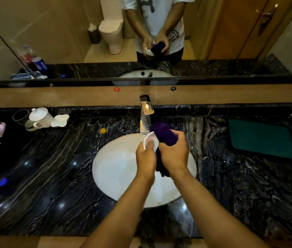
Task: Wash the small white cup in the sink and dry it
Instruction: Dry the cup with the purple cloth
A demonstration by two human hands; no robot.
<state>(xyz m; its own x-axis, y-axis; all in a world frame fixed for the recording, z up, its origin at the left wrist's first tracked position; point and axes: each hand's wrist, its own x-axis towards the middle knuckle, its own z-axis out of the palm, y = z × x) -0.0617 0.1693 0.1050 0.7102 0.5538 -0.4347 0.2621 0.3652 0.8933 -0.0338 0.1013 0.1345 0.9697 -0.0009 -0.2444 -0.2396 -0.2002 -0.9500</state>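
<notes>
Over the white oval sink (pixel 116 169), my left hand (pixel 146 158) grips the small white cup (pixel 150 139) by its rim, tilted away from me. My right hand (pixel 174 155) is closed on a dark purple cloth (pixel 164 134). The cloth's upper end is pressed against the cup, and its loose end hangs down between my wrists. Most of the cup is hidden behind my fingers and the cloth. The chrome tap (pixel 146 114) stands just behind both hands, and no water is visible running from it.
On the black marble counter (pixel 52 167), a white teapot (pixel 40 117), a glass (pixel 20 117) and a white dish (pixel 60 120) sit at the far left. A green mat (pixel 263 138) lies at the right. A yellow cap (pixel 103 130) is near the sink. The mirror (pixel 61 33) reflects a person.
</notes>
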